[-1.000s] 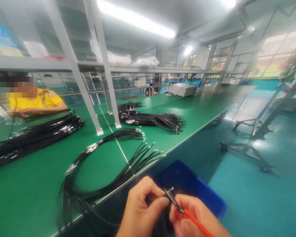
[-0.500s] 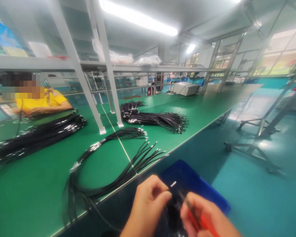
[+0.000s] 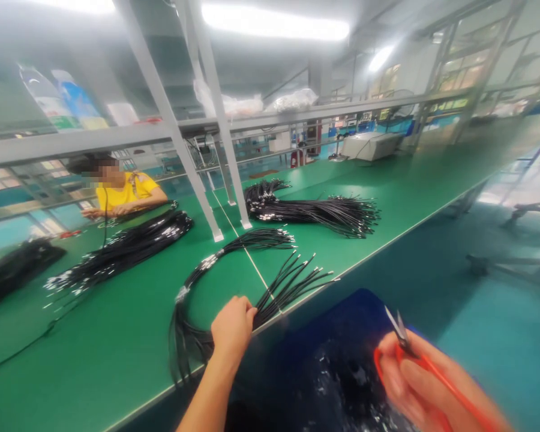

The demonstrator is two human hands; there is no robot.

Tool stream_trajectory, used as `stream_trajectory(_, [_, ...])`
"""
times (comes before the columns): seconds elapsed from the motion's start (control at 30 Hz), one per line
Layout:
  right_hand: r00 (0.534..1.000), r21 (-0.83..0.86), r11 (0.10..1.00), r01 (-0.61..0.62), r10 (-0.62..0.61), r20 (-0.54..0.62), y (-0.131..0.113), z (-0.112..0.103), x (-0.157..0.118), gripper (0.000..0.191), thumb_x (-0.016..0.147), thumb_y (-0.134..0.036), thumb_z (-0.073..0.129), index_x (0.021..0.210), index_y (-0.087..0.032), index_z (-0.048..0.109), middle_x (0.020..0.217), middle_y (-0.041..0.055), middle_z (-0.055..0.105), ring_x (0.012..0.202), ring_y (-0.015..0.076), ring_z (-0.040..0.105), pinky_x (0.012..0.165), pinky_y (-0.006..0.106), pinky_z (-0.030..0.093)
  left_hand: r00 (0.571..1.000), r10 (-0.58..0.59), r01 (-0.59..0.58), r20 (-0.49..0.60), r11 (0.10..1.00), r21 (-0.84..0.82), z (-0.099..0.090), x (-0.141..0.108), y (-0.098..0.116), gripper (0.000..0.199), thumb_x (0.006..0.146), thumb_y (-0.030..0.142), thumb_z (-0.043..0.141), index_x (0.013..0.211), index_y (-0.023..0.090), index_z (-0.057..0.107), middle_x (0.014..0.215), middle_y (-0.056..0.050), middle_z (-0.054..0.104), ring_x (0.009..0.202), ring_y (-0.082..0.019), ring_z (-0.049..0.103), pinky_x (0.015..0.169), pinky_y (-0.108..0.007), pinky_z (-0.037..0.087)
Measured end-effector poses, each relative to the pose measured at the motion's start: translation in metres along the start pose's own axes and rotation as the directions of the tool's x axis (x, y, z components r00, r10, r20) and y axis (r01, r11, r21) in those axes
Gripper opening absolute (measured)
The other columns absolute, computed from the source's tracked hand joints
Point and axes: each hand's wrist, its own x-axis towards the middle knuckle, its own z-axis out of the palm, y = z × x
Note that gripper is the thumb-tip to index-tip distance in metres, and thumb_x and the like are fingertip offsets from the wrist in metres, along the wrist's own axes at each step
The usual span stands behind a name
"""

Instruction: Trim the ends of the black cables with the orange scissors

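My left hand [image 3: 234, 327] is closed around the near part of a curved bundle of black cables [image 3: 207, 262] at the front edge of the green table. The white-tipped cable ends fan out just beyond my fingers. Off the table edge, to the right, my right hand [image 3: 418, 378] holds small scissors [image 3: 400, 330] with red handles, their blades slightly parted and pointing up. Below it a blue bin [image 3: 362, 306] contains dark, shiny pieces, too blurred to make out.
More black cable bundles lie on the green table [image 3: 130, 354]: one large bundle [image 3: 315, 213] beyond the shelf post and another [image 3: 130, 246] on the left. A person in a yellow top [image 3: 130, 191] sits across the table. Metal shelf posts [image 3: 227, 120] rise from the tabletop.
My left hand has moved left from above the bin to the cables on the table. My right hand with the scissors has shifted right. The view has turned left.
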Motion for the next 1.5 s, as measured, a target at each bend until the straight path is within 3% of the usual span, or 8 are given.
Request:
stream_trajectory(0.27, [0.997,-0.001,0.999,0.036,-0.036,-0.063,-0.002,0.007,0.000,0.042,0.046,-0.045,0.086,0.075,-0.022,0.067,0.052,-0.0012,0.054,0.045,0.0112,0.041,0.044,0.025,0.036,0.979,0.085,-0.008,0.184,0.923,-0.384,-0.018,0.024,-0.012,0.017,0.069,0.033,0.049,0.057,0.023,0.043,0.051,0.003,0.054,0.054,-0.019,0.056,0.057,-0.028,0.041])
stream_trajectory(0.43, [0.990,-0.058,0.995,0.086,-0.092,-0.106,0.006,0.010,0.000,0.035,0.057,-0.041,0.082,0.080,-0.022,0.064,0.054,-0.0023,0.056,0.048,0.0128,0.045,0.049,0.027,0.041,0.950,0.250,-0.103,0.188,0.819,-0.564,-0.048,0.031,0.024,0.018,0.062,0.032,0.055,0.076,0.022,0.048,0.053,0.008,0.050,0.054,-0.015,0.052,0.056,-0.026,0.041])
stream_trajectory(0.57, [0.975,-0.098,0.981,0.170,-0.182,-0.130,0.025,0.011,0.011,0.030,0.064,-0.038,0.078,0.080,-0.021,0.059,0.046,-0.0043,0.055,0.044,0.0125,0.047,0.046,0.024,0.039,0.915,0.386,-0.247,0.120,0.770,-0.588,-0.050,0.002,0.081,0.020,0.072,0.027,0.056,0.092,0.022,0.054,0.062,0.007,0.049,0.061,-0.015,0.050,0.058,-0.025,0.038])
stream_trajectory(0.63, [0.966,-0.078,0.975,0.207,-0.217,-0.144,0.032,0.011,0.017,0.033,0.064,-0.040,0.078,0.081,-0.020,0.058,0.044,-0.0050,0.055,0.041,0.0120,0.047,0.043,0.023,0.038,0.867,0.496,-0.397,0.044,0.742,-0.540,-0.042,-0.021,0.103,0.015,0.081,0.024,0.051,0.094,0.023,0.056,0.070,0.003,0.057,0.067,-0.016,0.054,0.063,-0.026,0.039])
stream_trajectory(0.77, [0.933,-0.052,0.958,0.282,-0.286,-0.218,0.033,0.015,0.020,0.037,0.059,-0.040,0.082,0.080,-0.021,0.058,0.046,-0.0067,0.055,0.038,0.0104,0.047,0.038,0.021,0.035,0.776,0.624,-0.581,-0.090,0.652,-0.487,-0.022,-0.057,0.113,0.012,0.086,0.018,0.048,0.085,0.022,0.059,0.079,-0.001,0.063,0.070,-0.016,0.057,0.065,-0.025,0.042])
stream_trajectory(0.97, [0.867,0.072,0.898,0.434,-0.395,-0.303,0.026,0.037,0.004,0.036,0.058,-0.028,0.083,0.084,-0.022,0.059,0.068,-0.0031,0.068,0.049,0.0096,0.055,0.050,0.022,0.045,0.805,0.593,-0.392,0.034,0.574,-0.719,-0.005,-0.073,0.087,0.017,0.083,0.028,0.057,0.069,0.020,0.061,0.066,0.001,0.055,0.060,-0.014,0.052,0.056,-0.022,0.040])
stream_trajectory(1.17, [0.881,0.139,0.890,0.435,-0.390,-0.267,0.026,0.047,0.000,0.030,0.058,-0.027,0.083,0.079,-0.022,0.061,0.065,-0.0046,0.065,0.049,0.0086,0.055,0.051,0.021,0.046,0.812,0.557,-0.243,0.176,0.596,-0.765,0.003,-0.078,0.079,0.021,0.081,0.034,0.061,0.069,0.018,0.068,0.067,-0.002,0.059,0.064,-0.017,0.054,0.061,-0.025,0.041])
stream_trajectory(1.5, [0.919,0.101,0.923,0.371,-0.350,-0.182,0.026,0.031,0.003,0.028,0.060,-0.028,0.082,0.075,-0.022,0.059,0.056,-0.0041,0.062,0.047,0.0102,0.054,0.051,0.022,0.043,0.801,0.508,0.004,0.315,0.523,-0.853,0.009,-0.081,0.084,0.017,0.074,0.029,0.066,0.064,0.016,0.061,0.063,-0.001,0.063,0.061,-0.015,0.055,0.059,-0.024,0.040])
